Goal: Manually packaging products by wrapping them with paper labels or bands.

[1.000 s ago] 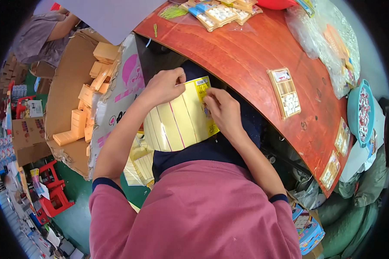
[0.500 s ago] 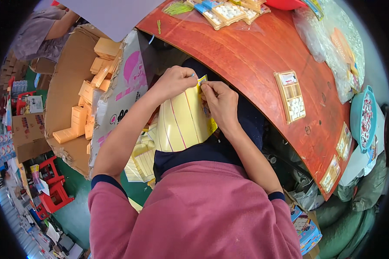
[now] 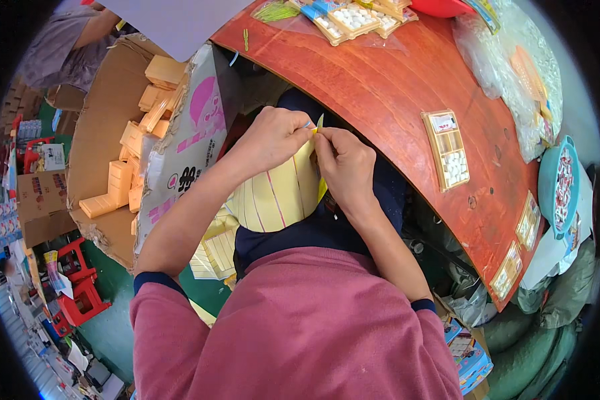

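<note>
Looking down from the head camera, I have the red desk [image 3: 380, 87] curving across the upper right and the torn brown carton [image 3: 95, 153] at left, with orange boxes [image 3: 117, 187] inside. Between them, above the dark lap [image 3: 267, 245] and off the desk's near edge, hangs the yellow sheet [image 3: 277, 197]. It has changed most: half a second ago its printed yellow strip [image 3: 322, 191] showed more fully beside the right hand [image 3: 347, 160]; now that side has turned nearly edge-on. The left hand [image 3: 273, 137] and the right have drawn closer, fingertips almost meeting at the sheet's top corner. Each grip is closed, pinching the sheet there. I take this to mean the work has narrowed to that corner; whether the strip is lifting free or only bending, I cannot tell. The tray [image 3: 451, 141] lies on the desk, well apart from both hands. Smallest, a yellow tip [image 3: 321, 121] pokes up between the fingertips.
</note>
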### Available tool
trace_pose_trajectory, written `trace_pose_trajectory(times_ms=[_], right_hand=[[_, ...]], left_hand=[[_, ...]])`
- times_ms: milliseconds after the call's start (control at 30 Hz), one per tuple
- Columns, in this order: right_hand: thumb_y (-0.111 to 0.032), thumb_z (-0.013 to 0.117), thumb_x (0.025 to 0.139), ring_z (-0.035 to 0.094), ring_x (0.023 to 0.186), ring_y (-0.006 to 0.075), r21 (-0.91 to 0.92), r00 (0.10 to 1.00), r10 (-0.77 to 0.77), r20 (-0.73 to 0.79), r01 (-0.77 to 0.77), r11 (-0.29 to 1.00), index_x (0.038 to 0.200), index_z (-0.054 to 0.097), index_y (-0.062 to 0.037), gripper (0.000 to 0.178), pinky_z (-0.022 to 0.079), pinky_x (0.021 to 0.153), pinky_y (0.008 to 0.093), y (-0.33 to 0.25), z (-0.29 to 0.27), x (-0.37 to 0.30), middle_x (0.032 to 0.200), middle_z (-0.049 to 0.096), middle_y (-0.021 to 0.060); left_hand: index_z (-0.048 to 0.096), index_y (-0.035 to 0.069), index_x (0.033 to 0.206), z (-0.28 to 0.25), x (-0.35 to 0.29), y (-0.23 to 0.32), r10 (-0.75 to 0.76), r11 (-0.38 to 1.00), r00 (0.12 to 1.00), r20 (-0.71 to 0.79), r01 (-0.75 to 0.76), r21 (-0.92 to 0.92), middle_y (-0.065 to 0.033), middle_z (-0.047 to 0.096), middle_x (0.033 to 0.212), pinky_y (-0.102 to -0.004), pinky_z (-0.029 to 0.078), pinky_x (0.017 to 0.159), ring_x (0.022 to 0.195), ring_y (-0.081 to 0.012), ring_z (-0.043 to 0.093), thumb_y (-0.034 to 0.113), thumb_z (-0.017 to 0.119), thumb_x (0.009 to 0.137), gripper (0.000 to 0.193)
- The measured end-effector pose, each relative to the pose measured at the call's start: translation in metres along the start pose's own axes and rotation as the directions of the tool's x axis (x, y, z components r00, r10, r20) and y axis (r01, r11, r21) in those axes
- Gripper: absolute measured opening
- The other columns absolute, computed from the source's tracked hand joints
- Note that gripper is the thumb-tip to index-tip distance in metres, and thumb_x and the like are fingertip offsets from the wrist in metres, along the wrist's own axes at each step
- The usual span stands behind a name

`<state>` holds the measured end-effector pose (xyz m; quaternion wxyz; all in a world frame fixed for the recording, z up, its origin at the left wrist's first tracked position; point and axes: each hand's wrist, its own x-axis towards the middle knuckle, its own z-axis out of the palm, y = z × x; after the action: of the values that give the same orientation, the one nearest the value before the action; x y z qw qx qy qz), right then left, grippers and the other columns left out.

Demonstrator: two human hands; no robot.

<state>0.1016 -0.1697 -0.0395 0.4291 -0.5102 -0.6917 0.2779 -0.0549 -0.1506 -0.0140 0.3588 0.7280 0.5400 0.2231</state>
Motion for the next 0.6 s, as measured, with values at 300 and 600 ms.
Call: trace_pose_trajectory(times_ms=[300, 600], right_hand=[[-0.009, 0.061, 0.076, 0.062, 0.057, 0.0259, -0.121, 0.999, -0.028, -0.030, 0.024, 0.992, 0.073, 0.061, 0.0030, 0.012, 0.049, 0.053, 0.0326, -0.004, -0.012, 0.002, 0.069, 0.063, 0.0167], [-0.005, 0.054, 0.088, 0.062, 0.076, 0.0120, 0.543, 0.884, 0.415, 0.213, -0.460, 0.702, 0.092, 0.063, 0.0033, 0.013, 0.050, 0.069, 0.0256, 0.015, -0.025, -0.017, 0.085, 0.065, 0.0098]], left_hand=[[0.057, -0.001, 0.071, 0.004, -0.007, 0.024, 0.034, 0.999, 0.999, -0.035, -0.033, 0.034, -0.0215, 0.055, 0.064, -0.0460, 0.043, 0.057, 0.065, -0.0400, 0.056, 0.014, 0.050, 0.081, 0.019], [0.064, -0.001, 0.087, -0.003, -0.003, -0.007, -0.171, 0.971, 0.985, 0.036, 0.175, -0.163, -0.0003, 0.059, 0.062, -0.0246, 0.041, 0.053, 0.059, -0.0024, 0.050, 0.014, 0.058, 0.082, 0.016]])
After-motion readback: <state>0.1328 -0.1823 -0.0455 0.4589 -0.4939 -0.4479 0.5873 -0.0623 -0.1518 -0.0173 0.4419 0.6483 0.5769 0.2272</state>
